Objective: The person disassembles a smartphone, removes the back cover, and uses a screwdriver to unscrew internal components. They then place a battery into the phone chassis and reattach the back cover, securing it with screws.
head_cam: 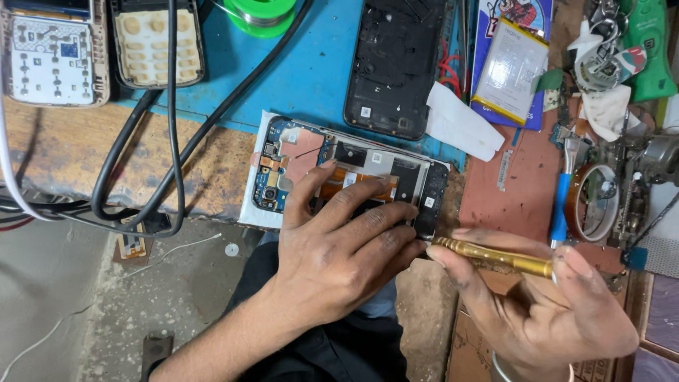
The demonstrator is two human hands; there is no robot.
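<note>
An opened smartphone [368,159] lies at the front edge of the workbench with its back off, showing a blue circuit board, an orange flex cable and the empty battery bay. My left hand [339,244] rests on it, fingers spread over the lower half and pressing it down. My right hand [544,311] grips a gold-coloured screwdriver [495,256] that lies nearly level, its tip pointing left at the phone's lower right corner beside my left fingertips.
A black phone back cover [392,64] lies on the blue mat [311,71]. A white battery [511,71], white tissue [460,124], solder spool [263,14], black cables [170,106], two keypad phone parts [106,49], a blue-handled tool [561,205] and a tape roll [590,205] surround it.
</note>
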